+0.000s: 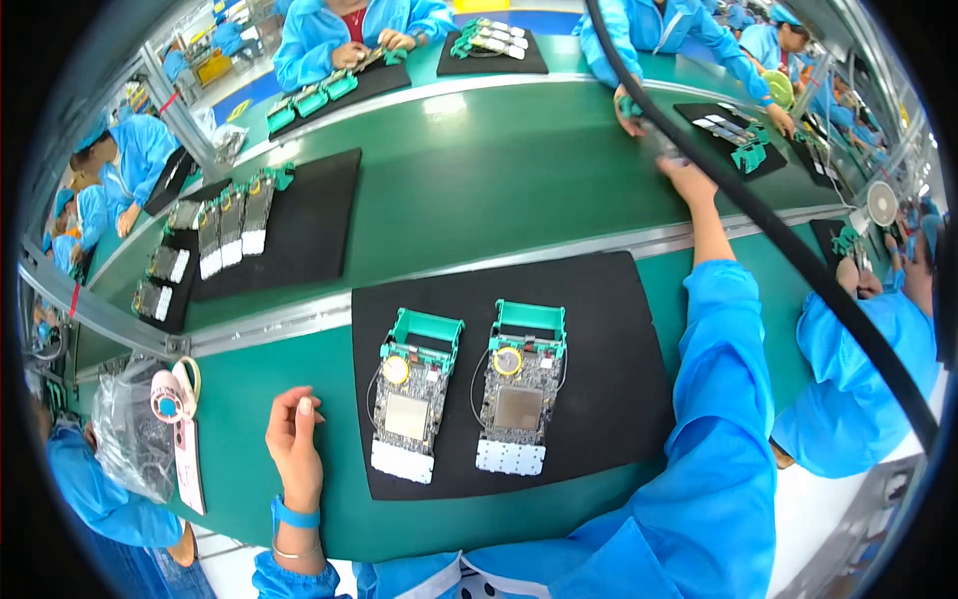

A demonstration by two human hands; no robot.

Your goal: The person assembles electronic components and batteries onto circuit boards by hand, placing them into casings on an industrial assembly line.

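1. The mat [614, 379] at six o'clock was plain black; the bench [239, 429] was green.
2. Circuit board at seven o'clock [417, 385] was speckled grey; bracket [417, 350] green, square plate [407, 416] cream, end [403, 462] white.
3. Circuit board at five o'clock [521, 381] matched, except a grey-brown plate [519, 408] and dark-dotted white end [510, 457].
4. Right sleeve [723, 389] at four o'clock and wristband [296, 517] at seven were blue.

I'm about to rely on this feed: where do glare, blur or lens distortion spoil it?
Head view: glare whitens a patch near the far edge of the green belt; head view: beyond the right hand's fingertips the picture smears, so any grip is unclear; head view: the belt's edges bow and the rim goes black; head view: both circuit boards look reasonably sharp.
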